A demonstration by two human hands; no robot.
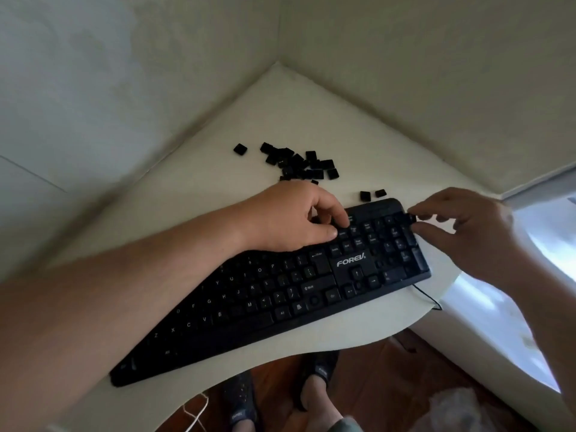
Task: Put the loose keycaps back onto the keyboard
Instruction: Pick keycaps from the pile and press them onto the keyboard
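Right now, left hand (pixel 290 218) resting on the upper right part of the black plastic FOREV keyboard (pixel 274 294), index fingertip and thumb pressing down around the navigation key block, remaining fingers curled under, nothing visibly held in that grip. Right hand (pixel 467 232) hovering over the far right edge of the keyboard, thumb and index fingertip pinched together on a small black keycap (pixel 412 218) at the numeric pad's outer corner, other fingers spread and relaxed. Just beyond the left hand, away from the person, a loose pile of black square keycaps (pixel 299 165) scattered on the cream-white table (pixel 218 188), one stray cap (pixel 240 149) apart to the left of the heap. Between the two hands, just past the keyboard's top edge, two more separate black caps (pixel 372 194) lying on the table. Below the right hand, several open sockets visible among the numeric pad and arrow keys. Thin black cable (pixel 428 296) trailing from the keyboard's right end over the table edge. Under the table, dark slippers (pixel 321 372) on a reddish wooden floor (pixel 389 385).
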